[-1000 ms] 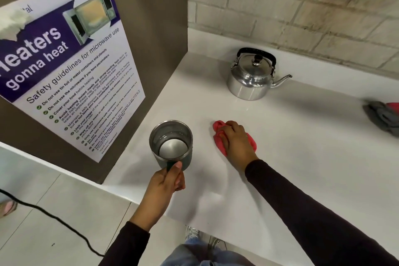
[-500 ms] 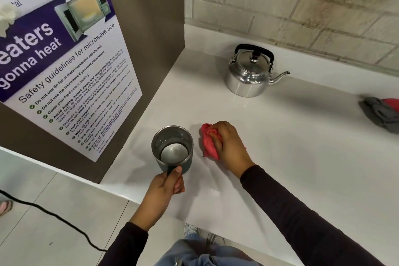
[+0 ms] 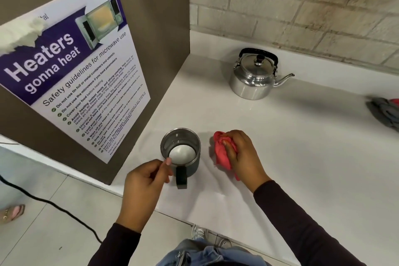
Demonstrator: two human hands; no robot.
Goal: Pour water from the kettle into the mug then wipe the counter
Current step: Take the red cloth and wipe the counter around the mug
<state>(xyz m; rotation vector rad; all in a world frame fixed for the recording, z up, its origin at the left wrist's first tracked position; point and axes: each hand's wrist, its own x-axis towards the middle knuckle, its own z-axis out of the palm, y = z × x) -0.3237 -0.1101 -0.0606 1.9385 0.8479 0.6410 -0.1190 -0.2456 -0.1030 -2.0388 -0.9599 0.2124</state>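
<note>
Mug (image 3: pixel 180 152) stands upright on the white counter (image 3: pixel 302 157), near the front edge and just right of the brown panel (image 3: pixel 151 28) bearing the poster (image 3: pixel 71 75). Its body is dark, its inside is metal, and water shows in the bottom. Its handle (image 3: pixel 181 177) points toward the person.

Left hand (image 3: pixel 144 181) sits just left of the handle, fingers loosely curled. The thumb tip reaches the rim beside the handle; the other fingers are apart from the handle and close on nothing.

Right hand (image 3: pixel 241 155) lies just right of the mug, fingers closed over a bunched red cloth (image 3: pixel 220 153) and pressing it against the counter. Cloth sticks out on the hand's left side, and a small corner shows below the wrist. Cloth and mug are near each other but apart.

Kettle (image 3: pixel 253 76) stands upright farther back on the counter, close to the brick wall (image 3: pixel 302 11), well apart from both hands. Lid is on, black handle is raised over it, spout points right.

Grey cloth (image 3: pixel 382 114) with a red scrap beside it lies at the counter's right edge, cut off by the frame.

Black cable (image 3: pixel 43 201) runs across the tiled floor (image 3: pixel 43 233) at lower left. Both sleeves are dark.
</note>
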